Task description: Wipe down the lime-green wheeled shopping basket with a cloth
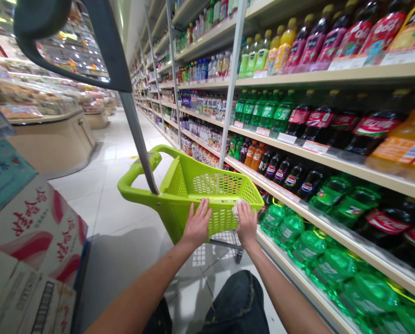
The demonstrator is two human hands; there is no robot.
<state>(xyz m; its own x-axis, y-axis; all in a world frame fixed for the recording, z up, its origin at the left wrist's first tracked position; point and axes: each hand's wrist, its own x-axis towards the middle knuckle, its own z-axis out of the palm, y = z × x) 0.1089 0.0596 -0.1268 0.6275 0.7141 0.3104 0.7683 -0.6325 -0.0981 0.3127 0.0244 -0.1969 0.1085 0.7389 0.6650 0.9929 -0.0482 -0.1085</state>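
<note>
Cloth point(236, 208) half-hidden under right hand point(247, 226)

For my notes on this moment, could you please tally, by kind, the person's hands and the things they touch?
Hands: 2, the left hand and the right hand
Green basket: 1
White wad: 1
Total: 4

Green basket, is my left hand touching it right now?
Touching. The head view shows the left hand laid flat, fingers spread, on the mesh wall of the green basket with no gap; the right hand presses a white cloth beside it.
</note>
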